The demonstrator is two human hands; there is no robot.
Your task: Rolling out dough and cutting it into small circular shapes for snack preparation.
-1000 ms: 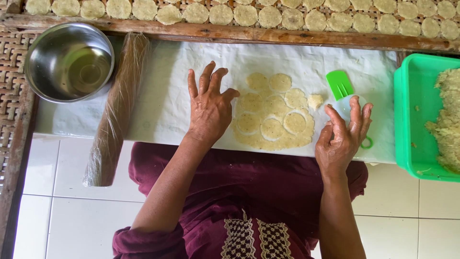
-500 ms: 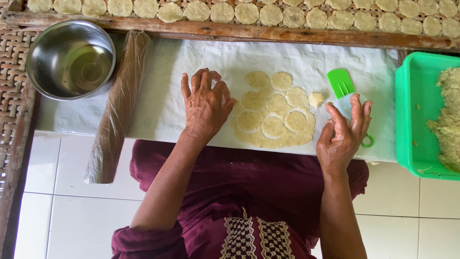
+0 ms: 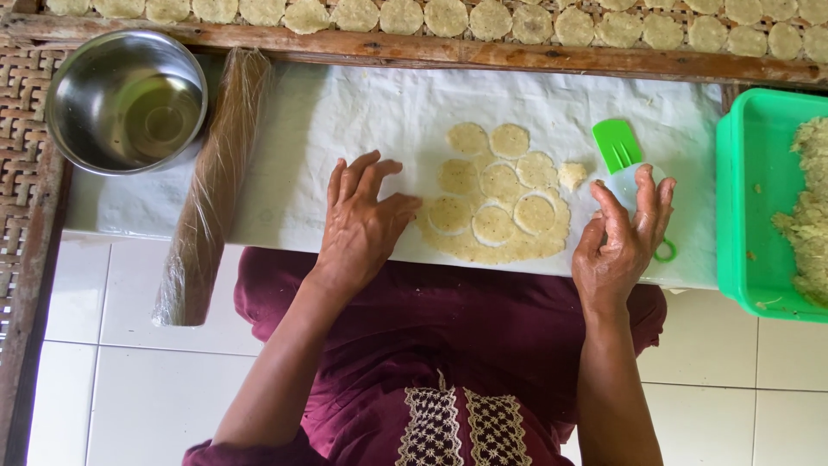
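A thin sheet of pale dough (image 3: 496, 207), cut into several rounds, lies on a white plastic-covered board (image 3: 362, 129). My left hand (image 3: 362, 226) rests flat on the board just left of the dough, fingers spread, thumb touching the dough's left edge. My right hand (image 3: 623, 242) is at the dough's right side, fingers curled around a clear round cutter (image 3: 623, 185) beside a green scraper (image 3: 617, 145). A small dough scrap (image 3: 571, 175) sits between the rounds and the cutter.
A steel bowl with liquid (image 3: 128, 99) stands at the far left, next to a plastic-wrapped rolling pin (image 3: 211, 181). A green tub of dough (image 3: 776, 207) is at the right. Rows of cut rounds (image 3: 535, 19) lie on a woven tray behind a wooden rail.
My left hand slid left off the dough sheet onto the bare board. My right hand stayed on the cutter, barely shifting.
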